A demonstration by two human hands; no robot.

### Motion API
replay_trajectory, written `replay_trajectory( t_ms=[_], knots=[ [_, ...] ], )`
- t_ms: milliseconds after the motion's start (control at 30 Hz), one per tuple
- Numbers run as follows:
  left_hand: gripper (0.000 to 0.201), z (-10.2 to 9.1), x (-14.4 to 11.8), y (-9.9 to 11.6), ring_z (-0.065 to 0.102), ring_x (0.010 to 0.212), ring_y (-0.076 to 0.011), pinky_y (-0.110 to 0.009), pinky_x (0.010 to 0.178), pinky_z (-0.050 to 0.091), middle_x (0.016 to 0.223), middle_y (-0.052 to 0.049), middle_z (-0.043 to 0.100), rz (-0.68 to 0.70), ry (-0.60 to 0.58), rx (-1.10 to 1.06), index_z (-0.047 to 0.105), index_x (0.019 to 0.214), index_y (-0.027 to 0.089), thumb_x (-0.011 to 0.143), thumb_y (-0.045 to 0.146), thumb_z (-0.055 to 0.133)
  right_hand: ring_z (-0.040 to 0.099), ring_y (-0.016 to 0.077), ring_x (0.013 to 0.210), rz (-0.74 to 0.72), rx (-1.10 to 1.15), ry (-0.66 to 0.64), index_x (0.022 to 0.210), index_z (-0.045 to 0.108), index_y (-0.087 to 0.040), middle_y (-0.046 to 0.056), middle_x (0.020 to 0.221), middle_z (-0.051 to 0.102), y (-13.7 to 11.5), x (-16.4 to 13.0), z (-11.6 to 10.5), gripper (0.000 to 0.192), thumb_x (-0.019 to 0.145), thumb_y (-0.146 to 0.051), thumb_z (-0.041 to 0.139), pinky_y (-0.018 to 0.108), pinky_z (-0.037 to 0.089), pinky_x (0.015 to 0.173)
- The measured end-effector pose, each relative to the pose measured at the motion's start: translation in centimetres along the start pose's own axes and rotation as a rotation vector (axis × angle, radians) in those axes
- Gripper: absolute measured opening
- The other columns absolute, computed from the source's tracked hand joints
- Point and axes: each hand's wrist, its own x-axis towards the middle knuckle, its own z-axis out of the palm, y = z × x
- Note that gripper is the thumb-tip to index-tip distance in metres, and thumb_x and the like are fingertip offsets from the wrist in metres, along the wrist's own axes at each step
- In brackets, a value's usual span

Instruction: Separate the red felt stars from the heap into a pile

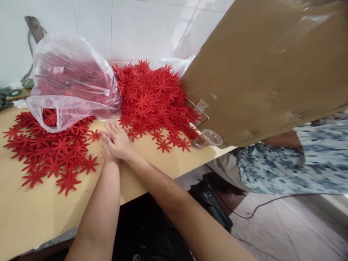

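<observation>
Red felt flowers [54, 152] beside stacked hands — right hand [118, 139] flat, open; left hand [106, 150] hidden, unclear.

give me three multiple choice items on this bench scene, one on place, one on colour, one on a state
1. Where does the clear plastic bag sit?
A. on the floor
B. on the wooden table, at its back left
C. inside the cardboard box

2. What colour are the flower cutouts?
A. red
B. blue
C. white

3. How are the person's hands?
A. raised in the air
B. each clutching a bag
C. laid together on the table, fingers flat

Answers: 1 B, the bag rests on the tabletop near the tiled wall. 2 A, every cutout is red. 3 C, the right hand lies over the left hand, holding nothing.
</observation>
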Motion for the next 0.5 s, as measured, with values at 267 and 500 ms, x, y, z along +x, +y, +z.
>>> replay_trajectory(
  t_ms=[267, 500],
  knots=[
    [0.059, 0.9, -1.2, 1.0, 0.034, 0.127, -0.0186, -0.035, 0.103, 0.028, 0.131, -0.002, 0.046, -0.210, -0.093, -0.025, 0.047, 0.121, 0.026, 0.079, 0.060, 0.022, 0.021, 0.0218, 0.133, -0.045, -0.087, 0.105, 0.125, 0.046, -0.015, 0.007, 0.135, 0.042, 1.2, 0.0, -1.1, 0.049, 0.085, -0.040, 0.031, 0.043, 0.015, 0.109],
    [0.061, 1.5, -0.9, 1.1, 0.032, 0.128, -0.0160, -0.036, 0.103, 0.027, 0.132, 0.004, 0.044, 0.064, -0.055, -0.071, 0.044, 0.122, 0.035, 0.079, 0.061, 0.009, 0.016, 0.0216, 0.134, -0.155, -0.100, 0.019, 0.129, 0.040, -0.018, 0.006, 0.139, 0.035, -1.2, 0.5, -1.0, 0.057, 0.082, -0.050, 0.036, 0.041, 0.010, 0.110]
  ],
)
